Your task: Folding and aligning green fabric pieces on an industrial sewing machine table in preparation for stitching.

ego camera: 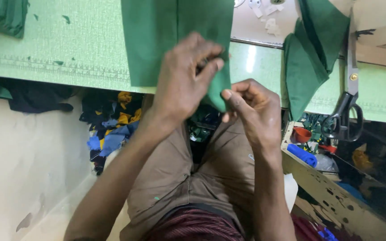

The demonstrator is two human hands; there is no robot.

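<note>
At the near edge of the pale green cutting table (68,49), over my lap: one dark green fabric panel (175,40), hanging off the tabletop toward my knees.

Left hand (182,82): closed over the panel's lower right corner from the front, fingers curled, thumb toward the fold.

Right hand (253,109): pinched shut on the same corner from below, thumb and forefinger meeting at the cloth's tip.

Position: the panel's upper part lies flat on the table; its lower corner sits between both hands, touching each.

Nearby: second folded green piece (307,67) to the right, draped over the edge; black-handled shears (347,107) just beside it, handles overhanging; printed ruler strip (63,68) along the table; coloured offcuts (112,129) on the floor below.

Risks, as I judge them: the fold may slip if my pinch loosens, since the cloth looks thin and limp; tugging could drag the panel off the table; the overhanging shears could be knocked down by a nudge.
</note>
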